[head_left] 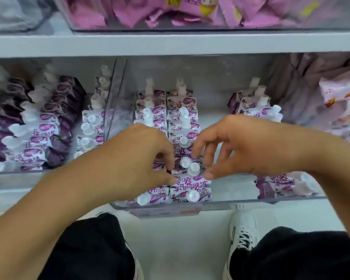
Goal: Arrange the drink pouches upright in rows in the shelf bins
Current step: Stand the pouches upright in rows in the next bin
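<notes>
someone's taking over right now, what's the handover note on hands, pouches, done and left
Left hand: fingers pinched on the pouches in the middle bin.
Right hand: open, fingertips at two pouch caps.
Done: two upright rows in the middle bin.
Left: straighten the pouches under the hands, stand up the loose ones at right, tidy the left bin.

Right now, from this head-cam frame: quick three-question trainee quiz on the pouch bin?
1. True or false: both hands are working in the middle clear bin.
2. What colour are the pouch caps? A white, B green, C red.
3. Fill in: the pouches in the bin on the left lie ____ rather than in straight rows.

Key: 1 true; 2 A; 3 jumbled.
</notes>
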A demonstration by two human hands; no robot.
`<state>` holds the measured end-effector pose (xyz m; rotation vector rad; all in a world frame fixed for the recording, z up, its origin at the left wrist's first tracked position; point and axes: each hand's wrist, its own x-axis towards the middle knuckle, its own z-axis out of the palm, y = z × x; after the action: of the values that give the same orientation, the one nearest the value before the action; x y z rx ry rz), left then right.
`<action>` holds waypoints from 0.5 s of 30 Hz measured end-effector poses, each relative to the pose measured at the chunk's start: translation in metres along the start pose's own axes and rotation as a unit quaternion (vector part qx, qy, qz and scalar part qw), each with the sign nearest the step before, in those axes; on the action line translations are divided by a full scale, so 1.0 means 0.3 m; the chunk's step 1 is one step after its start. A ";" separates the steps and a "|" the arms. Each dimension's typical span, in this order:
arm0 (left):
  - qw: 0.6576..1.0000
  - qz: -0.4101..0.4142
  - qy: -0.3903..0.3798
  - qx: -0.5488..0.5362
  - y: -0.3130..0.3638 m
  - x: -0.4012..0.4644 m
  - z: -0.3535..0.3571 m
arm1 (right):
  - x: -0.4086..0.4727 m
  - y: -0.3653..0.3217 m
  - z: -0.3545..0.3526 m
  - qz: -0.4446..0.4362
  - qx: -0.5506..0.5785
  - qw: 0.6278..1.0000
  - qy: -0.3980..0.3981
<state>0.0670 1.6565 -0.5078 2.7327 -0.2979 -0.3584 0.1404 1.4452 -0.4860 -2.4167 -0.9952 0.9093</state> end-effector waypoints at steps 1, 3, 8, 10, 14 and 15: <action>1.000 0.002 -0.015 0.002 -0.006 0.000 0.003 | -0.001 0.021 0.014 0.003 -0.035 0.999 -0.003; 1.000 0.008 -0.029 0.005 -0.016 0.012 0.010 | 0.006 0.053 0.021 0.005 -0.057 0.998 -0.001; 0.998 0.008 -0.046 0.031 -0.031 0.056 0.015 | 0.035 0.038 0.055 -0.069 0.017 0.996 0.053; 0.999 0.015 -0.034 0.022 -0.042 0.052 0.020 | 0.052 0.022 0.086 -0.129 0.030 0.988 0.073; 0.999 0.030 -0.022 -0.003 -0.064 0.060 0.031 | 0.029 -0.003 0.058 -0.127 0.009 0.991 -0.042; 0.999 0.029 -0.022 -0.006 -0.066 0.066 0.035 | 0.037 0.000 0.055 -0.129 -0.002 0.990 -0.060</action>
<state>0.0860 1.6662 -0.5289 2.7012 -0.3855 -0.4040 0.1351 1.4546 -0.5025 -2.1913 -1.3179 0.9679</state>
